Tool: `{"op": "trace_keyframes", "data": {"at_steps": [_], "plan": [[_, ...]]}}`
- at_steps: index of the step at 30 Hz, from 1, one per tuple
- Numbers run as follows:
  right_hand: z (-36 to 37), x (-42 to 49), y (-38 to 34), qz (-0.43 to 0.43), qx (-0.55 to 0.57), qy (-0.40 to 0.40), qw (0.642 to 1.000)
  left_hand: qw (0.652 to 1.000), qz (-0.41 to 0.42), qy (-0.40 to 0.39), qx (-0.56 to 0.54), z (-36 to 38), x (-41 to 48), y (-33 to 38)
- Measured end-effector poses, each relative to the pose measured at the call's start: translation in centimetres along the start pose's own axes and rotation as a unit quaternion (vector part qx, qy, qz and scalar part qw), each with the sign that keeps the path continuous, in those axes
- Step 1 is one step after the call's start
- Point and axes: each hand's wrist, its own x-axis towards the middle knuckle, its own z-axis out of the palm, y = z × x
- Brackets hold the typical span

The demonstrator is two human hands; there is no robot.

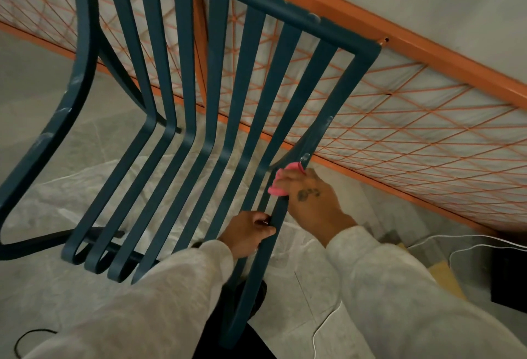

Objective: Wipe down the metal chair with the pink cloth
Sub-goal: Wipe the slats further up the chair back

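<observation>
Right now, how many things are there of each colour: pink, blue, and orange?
Pink: 1, the pink cloth in the right hand
Blue: 1, the metal chair, steadied by the left hand
Orange: 1, the railing with its crisscross cords
Total: 3

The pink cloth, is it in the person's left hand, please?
No, the right hand presses the pink cloth on the chair.

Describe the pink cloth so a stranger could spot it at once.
Find the dark blue metal chair of flat slats that fills the middle of the view. Follow its right edge bar down to where the right hand presses on it. The pink cloth is bunched under those fingers, the only bright pink thing there.
</observation>
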Motion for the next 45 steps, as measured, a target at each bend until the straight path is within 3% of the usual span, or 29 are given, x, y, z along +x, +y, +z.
{"op": "trace_keyframes", "data": {"at_steps": [3,6,9,14,17,20,22,24,26,27,29,32,36,40,43,45], "plan": [[-0.2,-0.6,-0.3,0.014,0.07,0.036,0.997,1.0,0.005,0.002,0.005,0.1,0.0,0.0],[0.7,-2.5,-1.8,-0.066,0.046,-0.031,0.996,1.0,0.011,0.003,0.025,0.0,0.1,-0.1],[0.9,-3.0,-2.1,-0.061,0.099,-0.063,0.991,1.0,0.016,-0.001,0.011,-0.1,0.0,-0.3],[1.3,-2.2,0.7,-0.032,0.175,0.06,0.982,1.0,-0.016,-0.003,-0.013,-0.1,0.6,-0.1],[2.1,-2.9,1.6,-0.004,0.135,0.073,0.988,1.0,-0.017,-0.013,-0.002,-0.2,0.6,0.2],[2.9,-4.9,1.0,0.007,0.22,0.066,0.973,0.997,0.013,-0.018,0.067,-0.4,0.7,0.7],[2.2,-6.2,0.4,0.081,0.34,0.06,0.935,0.994,0.022,-0.017,0.104,-0.7,0.9,1.2],[0.3,-6.8,0.2,0.158,0.479,0.055,0.862,0.991,0.035,-0.01,0.127,-1.2,1.4,2.0],[-2.2,-6.5,0.4,0.187,0.578,0.079,0.791,0.989,0.061,0.011,0.132,-1.6,2.1,3.3],[-3.1,-6.2,0.6,0.177,0.593,0.11,0.778,0.989,0.074,0.022,0.126,-1.8,2.4,4.0],[-4.1,-5.0,1.4,0.144,0.532,0.211,0.807,0.99,0.092,0.029,0.107,-1.9,3.1,5.4],[-3.6,-2.2,2.5,0.131,0.29,0.319,0.893,0.99,0.099,0.005,0.105,-1.8,3.8,6.4],[-1.4,-0.6,2.2,0.147,0.204,0.273,0.928,0.986,0.101,0.0,0.129,-1.5,4.1,6.2],[1.3,-1.9,1.5,0.075,0.298,0.201,0.93,0.987,0.109,0.016,0.119,-1.1,3.9,6.1],[1.5,-2.3,2.0,0.094,0.258,0.148,0.95,0.987,0.115,0.018,0.11,-1.0,3.7,6.2],[0.0,-1.8,2.8,0.098,0.235,0.183,0.95,0.989,0.101,0.023,0.102,-0.9,3.5,6.1]]}}
